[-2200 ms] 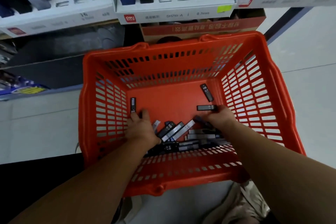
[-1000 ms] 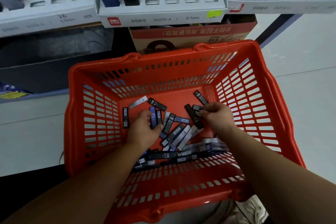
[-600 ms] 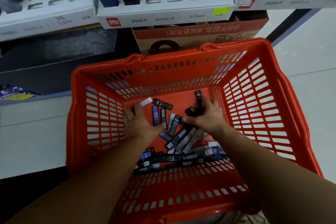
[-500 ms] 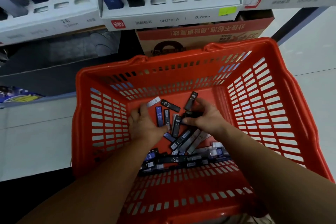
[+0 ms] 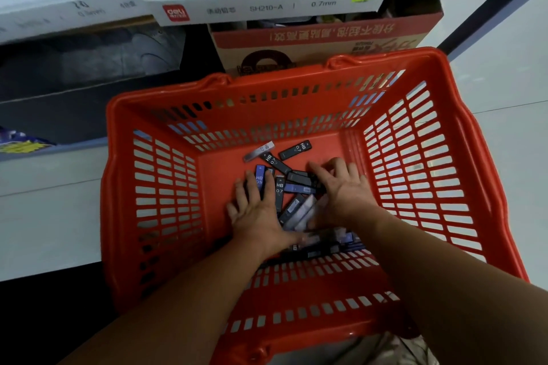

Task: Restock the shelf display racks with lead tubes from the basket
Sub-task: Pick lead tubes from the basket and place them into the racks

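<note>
Floor: pale tiles.
Basket: red, slotted.
Rack: "SH210-A", "0.7mm".
Tubes: "HB 0.7", basket's middle.
Left hand: spread flat on tubes.
Right hand: likewise spread.

The basket around both hands is moulded orange-red plastic, smooth and fairly glossy, with small glints along its rim. Under the left hand and right hand the lead tubes are smooth hard plastic. The black ones beyond the fingertips look satin with white print, the blue tube under the left fingers is slightly shiny, and the grey tube farther out seems translucent. Beyond the hands, the display rack is matt white, plastic or card, I cannot tell which. The box below it is matt brown cardboard printed red. The floor right of the right hand is smooth, pale, faintly shiny.
</note>
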A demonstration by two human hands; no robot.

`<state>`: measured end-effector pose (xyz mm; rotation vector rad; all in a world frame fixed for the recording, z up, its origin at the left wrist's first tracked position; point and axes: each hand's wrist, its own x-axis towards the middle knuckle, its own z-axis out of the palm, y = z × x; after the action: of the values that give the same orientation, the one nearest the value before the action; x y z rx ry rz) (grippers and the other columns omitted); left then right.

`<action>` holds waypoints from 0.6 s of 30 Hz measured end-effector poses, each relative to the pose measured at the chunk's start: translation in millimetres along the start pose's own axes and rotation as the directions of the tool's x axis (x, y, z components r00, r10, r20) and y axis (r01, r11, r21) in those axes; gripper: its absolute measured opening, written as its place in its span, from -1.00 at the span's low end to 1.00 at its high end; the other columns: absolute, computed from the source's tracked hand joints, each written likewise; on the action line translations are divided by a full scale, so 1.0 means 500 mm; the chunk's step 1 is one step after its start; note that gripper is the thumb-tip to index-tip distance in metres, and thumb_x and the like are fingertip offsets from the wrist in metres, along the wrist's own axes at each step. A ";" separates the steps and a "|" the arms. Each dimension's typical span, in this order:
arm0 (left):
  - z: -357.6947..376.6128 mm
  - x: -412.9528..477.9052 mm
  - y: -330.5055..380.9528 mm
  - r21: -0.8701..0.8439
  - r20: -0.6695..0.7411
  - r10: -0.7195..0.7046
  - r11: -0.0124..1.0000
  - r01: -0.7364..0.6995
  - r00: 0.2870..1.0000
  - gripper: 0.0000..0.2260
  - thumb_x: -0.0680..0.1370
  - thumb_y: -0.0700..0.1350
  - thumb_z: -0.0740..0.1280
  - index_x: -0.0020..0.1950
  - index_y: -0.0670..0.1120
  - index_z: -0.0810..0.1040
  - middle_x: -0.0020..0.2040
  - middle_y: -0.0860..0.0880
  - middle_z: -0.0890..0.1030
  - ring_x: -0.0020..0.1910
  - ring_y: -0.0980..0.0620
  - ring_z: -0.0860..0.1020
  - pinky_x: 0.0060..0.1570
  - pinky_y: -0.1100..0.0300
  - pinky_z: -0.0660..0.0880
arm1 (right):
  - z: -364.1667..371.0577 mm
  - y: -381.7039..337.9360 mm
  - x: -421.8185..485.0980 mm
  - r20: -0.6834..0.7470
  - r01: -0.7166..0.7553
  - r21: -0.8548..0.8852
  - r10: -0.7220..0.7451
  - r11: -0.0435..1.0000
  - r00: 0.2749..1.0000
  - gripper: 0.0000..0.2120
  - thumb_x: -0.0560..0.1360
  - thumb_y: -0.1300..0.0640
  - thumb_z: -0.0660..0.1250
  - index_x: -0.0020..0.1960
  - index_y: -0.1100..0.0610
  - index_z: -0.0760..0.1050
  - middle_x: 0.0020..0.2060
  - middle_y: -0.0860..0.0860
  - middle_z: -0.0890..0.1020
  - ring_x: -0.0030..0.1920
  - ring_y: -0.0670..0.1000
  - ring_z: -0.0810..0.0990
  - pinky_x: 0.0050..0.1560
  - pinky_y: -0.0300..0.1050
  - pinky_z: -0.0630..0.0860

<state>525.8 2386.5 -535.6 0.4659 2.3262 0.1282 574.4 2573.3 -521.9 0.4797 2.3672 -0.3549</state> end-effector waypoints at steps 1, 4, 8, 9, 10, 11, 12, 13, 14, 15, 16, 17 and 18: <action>-0.001 0.005 -0.001 -0.025 -0.052 0.000 1.000 -0.001 0.999 0.34 0.22 0.49 0.49 0.65 0.09 -0.34 0.66 -0.06 -0.30 0.64 -0.18 -0.26 0.57 -0.22 -0.03 | -0.001 0.003 0.004 -0.020 0.001 0.042 0.000 0.999 1.000 0.19 0.26 -0.38 0.55 0.64 -0.24 -0.13 0.46 0.06 0.14 0.43 0.14 0.21 0.48 0.14 0.27; -0.012 0.031 -0.012 -0.052 -0.245 0.037 0.997 -0.051 0.969 0.10 0.40 0.34 0.48 0.68 0.00 -0.12 0.68 -0.06 -0.02 0.60 -0.16 0.06 0.55 -0.08 0.17 | 0.005 0.004 0.013 -0.122 -0.011 0.149 0.029 0.989 0.992 -0.04 0.32 -0.47 0.45 0.58 -0.24 0.11 0.38 0.02 0.24 0.38 0.12 0.27 0.41 0.14 0.36; -0.030 0.053 -0.029 -0.055 -0.313 -0.018 0.998 0.001 0.950 0.10 0.36 0.31 0.51 0.67 -0.04 -0.05 0.54 -0.06 0.21 0.45 -0.13 0.25 0.40 -0.01 0.37 | 0.015 -0.016 0.029 -0.162 -0.022 0.181 0.051 0.983 0.985 0.03 0.22 -0.48 0.50 0.55 -0.18 0.16 0.33 0.00 0.26 0.34 0.12 0.28 0.35 0.13 0.40; -0.031 0.050 -0.029 -0.042 -0.296 -0.066 0.998 0.056 0.953 0.15 0.31 0.36 0.52 0.67 -0.04 -0.03 0.49 -0.06 0.23 0.42 -0.13 0.27 0.37 -0.02 0.39 | 0.015 -0.022 0.031 -0.155 -0.017 0.168 0.043 0.986 0.987 0.07 0.21 -0.46 0.52 0.56 -0.15 0.15 0.34 0.01 0.26 0.34 0.12 0.27 0.37 0.12 0.37; -0.028 0.045 -0.028 -0.033 -0.274 -0.114 0.994 0.109 0.955 0.17 0.27 0.39 0.53 0.66 -0.04 -0.01 0.46 -0.07 0.23 0.41 -0.13 0.27 0.35 -0.02 0.41 | 0.015 -0.027 0.033 -0.158 -0.015 0.153 0.040 0.988 0.987 0.08 0.22 -0.44 0.54 0.56 -0.12 0.14 0.34 0.01 0.26 0.35 0.12 0.27 0.38 0.12 0.35; -0.022 0.040 -0.026 -0.039 -0.256 -0.150 0.989 0.144 0.955 0.16 0.26 0.39 0.54 0.65 -0.04 0.03 0.44 -0.07 0.24 0.40 -0.13 0.28 0.34 -0.01 0.41 | 0.014 -0.032 0.035 -0.168 -0.011 0.139 0.035 0.990 0.985 0.06 0.22 -0.42 0.56 0.56 -0.10 0.16 0.34 0.01 0.28 0.34 0.12 0.27 0.38 0.12 0.34; -0.014 0.037 -0.027 -0.067 -0.249 -0.171 0.985 0.159 0.953 0.11 0.27 0.36 0.56 0.62 -0.03 0.08 0.43 -0.07 0.25 0.39 -0.13 0.28 0.34 0.00 0.41 | 0.015 -0.037 0.037 -0.179 0.001 0.129 0.022 0.992 0.984 0.03 0.23 -0.40 0.56 0.53 -0.10 0.20 0.33 -0.01 0.30 0.34 0.12 0.29 0.37 0.11 0.33; -0.008 0.037 -0.028 -0.111 -0.255 -0.181 0.981 0.158 0.950 0.04 0.29 0.31 0.58 0.60 -0.01 0.14 0.41 -0.07 0.28 0.38 -0.13 0.29 0.33 0.00 0.41 | 0.013 -0.040 0.039 -0.179 0.016 0.126 0.007 0.992 0.984 -0.02 0.23 -0.38 0.57 0.50 -0.10 0.24 0.31 -0.02 0.34 0.33 0.12 0.30 0.35 0.11 0.33; -0.006 0.040 -0.030 -0.159 -0.270 -0.187 0.976 0.148 0.944 -0.02 0.30 0.26 0.60 0.56 0.00 0.19 0.39 -0.07 0.31 0.37 -0.13 0.31 0.33 -0.01 0.41 | 0.012 -0.042 0.041 -0.177 0.029 0.138 -0.004 0.990 0.984 -0.07 0.24 -0.36 0.58 0.47 -0.09 0.28 0.29 -0.03 0.37 0.32 0.11 0.32 0.33 0.10 0.34; -0.007 0.046 -0.036 -0.205 -0.279 -0.190 0.969 0.135 0.941 -0.08 0.31 0.21 0.62 0.53 -0.01 0.24 0.38 -0.08 0.35 0.37 -0.13 0.32 0.32 -0.02 0.42 | 0.010 -0.041 0.044 -0.172 0.033 0.171 -0.003 0.985 0.985 -0.13 0.26 -0.32 0.59 0.43 -0.08 0.32 0.28 -0.03 0.41 0.31 0.11 0.33 0.31 0.08 0.35; -0.011 0.052 -0.043 -0.249 -0.280 -0.194 0.960 0.124 0.940 -0.12 0.31 0.16 0.63 0.50 -0.02 0.29 0.37 -0.09 0.38 0.37 -0.14 0.34 0.32 -0.04 0.42 | 0.009 -0.038 0.046 -0.165 0.034 0.217 0.003 0.976 0.986 -0.19 0.28 -0.28 0.60 0.40 -0.05 0.36 0.25 -0.03 0.44 0.29 0.10 0.35 0.30 0.06 0.37; -0.016 0.058 -0.051 -0.295 -0.272 -0.202 0.948 0.118 0.941 -0.15 0.31 0.12 0.65 0.47 -0.03 0.32 0.37 -0.09 0.41 0.37 -0.15 0.35 0.32 -0.05 0.43 | 0.007 -0.036 0.048 -0.158 0.034 0.265 0.009 0.964 0.987 -0.24 0.30 -0.25 0.61 0.37 -0.03 0.40 0.23 -0.03 0.46 0.28 0.10 0.36 0.28 0.05 0.40; -0.021 0.063 -0.057 -0.338 -0.255 -0.213 0.934 0.119 0.943 -0.17 0.31 0.09 0.66 0.45 -0.04 0.33 0.36 -0.09 0.42 0.36 -0.15 0.37 0.30 -0.05 0.44 | 0.008 -0.033 0.051 -0.151 0.032 0.313 0.017 0.949 0.988 -0.30 0.33 -0.22 0.61 0.34 -0.01 0.44 0.20 -0.04 0.47 0.27 0.09 0.37 0.27 0.04 0.42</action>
<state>489.5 2372.1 -555.4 0.0865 2.5532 0.5117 551.7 2563.4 -540.0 0.6665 2.4694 -0.7308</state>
